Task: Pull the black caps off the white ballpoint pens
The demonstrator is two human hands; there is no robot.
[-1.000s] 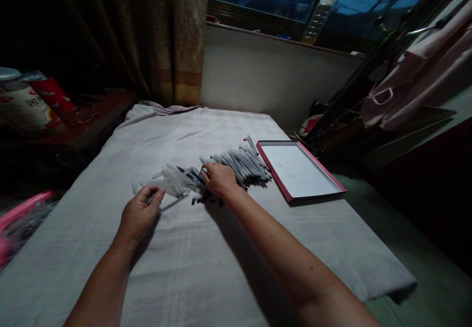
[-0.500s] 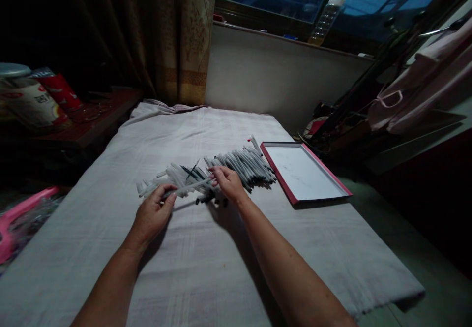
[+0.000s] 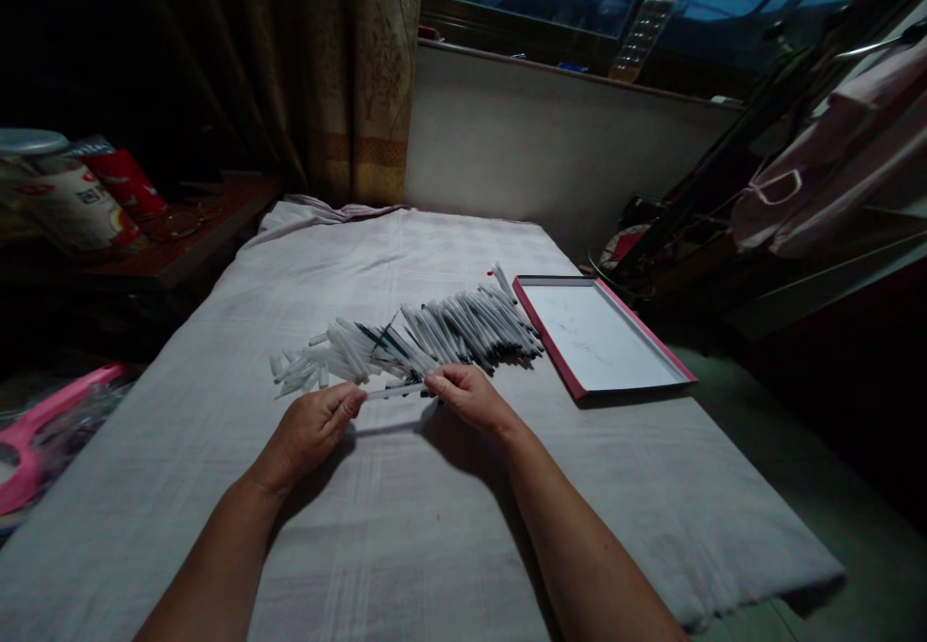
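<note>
Pale checked cloth (image 3: pixel 391 565) | left hand (image 3: pixel 310 434), right hand (image 3: pixel 469 397): each grip pinching one slim translucent plastic tube (image 3: pixel 395 392) | dark-tipped translucent tubes (image 3: pixel 463 323) heaped beyond

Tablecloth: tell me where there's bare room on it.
Bare cloth lies behind the pile of slim tubes, toward the wall; left of the left forearm; and in front of the red-edged tray, right of the right forearm. It is crowded mid-table: the pile, and, in front, the left hand and right hand holding one tube.
</note>
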